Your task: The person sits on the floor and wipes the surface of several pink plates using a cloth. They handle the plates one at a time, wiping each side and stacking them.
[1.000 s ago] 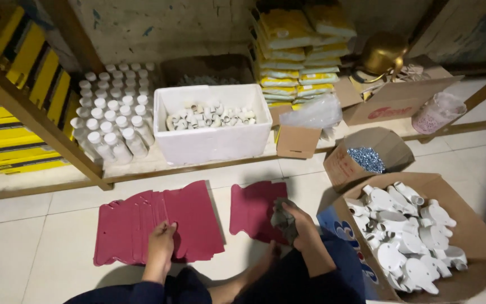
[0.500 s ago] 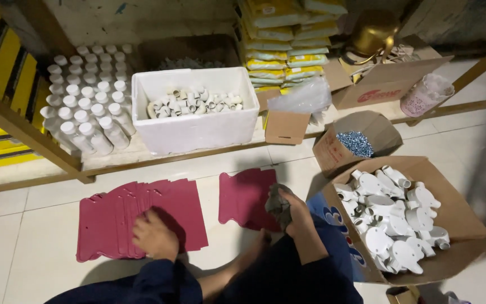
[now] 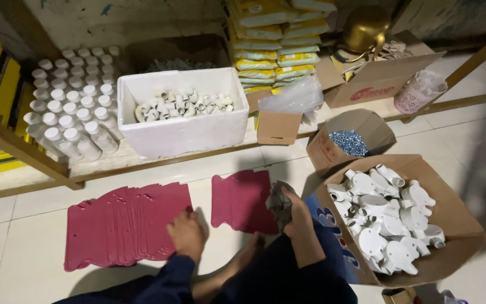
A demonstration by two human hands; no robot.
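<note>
My left hand (image 3: pixel 187 232) rests on the right edge of a spread row of dark red flat plastic pieces (image 3: pixel 125 225) lying on the tiled floor. A second dark red piece (image 3: pixel 238 198) lies just to the right. Above its right edge, my right hand (image 3: pixel 295 213) is closed on a grey crumpled cloth (image 3: pixel 278 202). Both forearms are in dark sleeves, and my legs show at the bottom of the view.
A cardboard box of white plastic fittings (image 3: pixel 389 219) stands at my right, and behind it a smaller box of screws (image 3: pixel 349 142). A white foam box of pipe elbows (image 3: pixel 182 112), white bottles (image 3: pixel 71 107), yellow packets (image 3: pixel 265 45) and a brass kettle (image 3: pixel 365 28) fill a low wooden shelf.
My left hand has slid right along the red pieces to their right edge. The right hand with the cloth stays over the second red piece. The view has shifted slightly.
</note>
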